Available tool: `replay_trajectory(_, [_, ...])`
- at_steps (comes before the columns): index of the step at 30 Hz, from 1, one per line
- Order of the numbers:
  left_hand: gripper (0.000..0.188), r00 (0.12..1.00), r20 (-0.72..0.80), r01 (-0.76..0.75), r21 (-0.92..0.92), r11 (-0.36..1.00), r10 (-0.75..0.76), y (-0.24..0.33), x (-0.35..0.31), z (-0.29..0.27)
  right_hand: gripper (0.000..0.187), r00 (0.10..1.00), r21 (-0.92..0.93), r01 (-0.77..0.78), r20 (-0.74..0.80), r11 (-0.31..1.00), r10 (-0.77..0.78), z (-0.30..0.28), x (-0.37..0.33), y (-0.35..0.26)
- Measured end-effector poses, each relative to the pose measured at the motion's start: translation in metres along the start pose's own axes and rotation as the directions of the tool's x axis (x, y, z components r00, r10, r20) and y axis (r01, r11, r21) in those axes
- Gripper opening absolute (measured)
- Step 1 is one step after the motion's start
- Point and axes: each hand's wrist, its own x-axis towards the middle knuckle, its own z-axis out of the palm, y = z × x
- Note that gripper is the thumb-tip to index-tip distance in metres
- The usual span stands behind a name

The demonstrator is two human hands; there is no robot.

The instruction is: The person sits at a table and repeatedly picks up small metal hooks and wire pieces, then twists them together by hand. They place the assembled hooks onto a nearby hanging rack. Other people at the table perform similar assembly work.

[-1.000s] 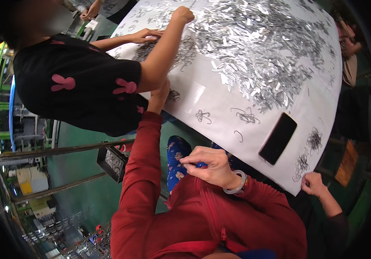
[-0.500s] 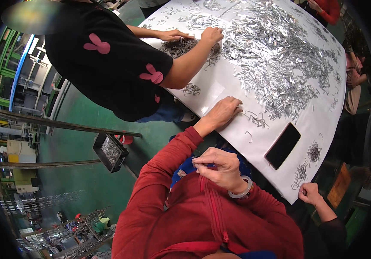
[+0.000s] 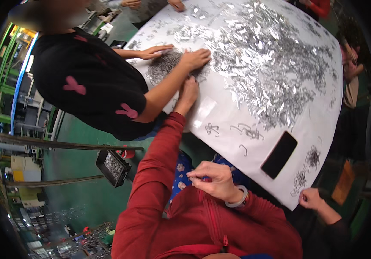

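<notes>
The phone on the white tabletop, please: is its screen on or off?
Off, it seems: the phone lies flat on the white tabletop, its face plain black with nothing lit.

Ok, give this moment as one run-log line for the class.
left hand: by hook pile | right hand: pinched, contents unclear | co-worker's hands: at hook pile | phone, strips: on table

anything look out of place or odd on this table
The smartphone stands out: it lies askew on the white-covered table, near loose silver metal pieces, and clearly isn't one of them. One lone wire hook also sits apart from the dark hook pile by the left hand. No damage is evident.
</notes>
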Motion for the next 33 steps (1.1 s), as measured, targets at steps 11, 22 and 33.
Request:
replay_trajectory(11, [0.021,0.996,-0.017,-0.09,0.134,0.987,0.093,0.038,-0.037,-0.063,0.02,0.998,0.019,0.071,0.001,0.997,-0.071,0.009,-0.001,0.0])
replay_trajectory(22, [0.013,0.928,0.302,-0.06,-0.459,0.886,0.22,0.121,-0.09,-0.036,0.022,0.997,0.046,0.064,0.038,0.997,-0.066,0.014,-0.012,-0.001])
replay_trajectory(33, [0.014,0.975,0.222,-0.007,0.127,0.992,-0.021,0.051,-0.042,-0.019,0.02,0.997,0.007,0.074,-0.005,0.997,-0.074,0.006,-0.006,0.008])
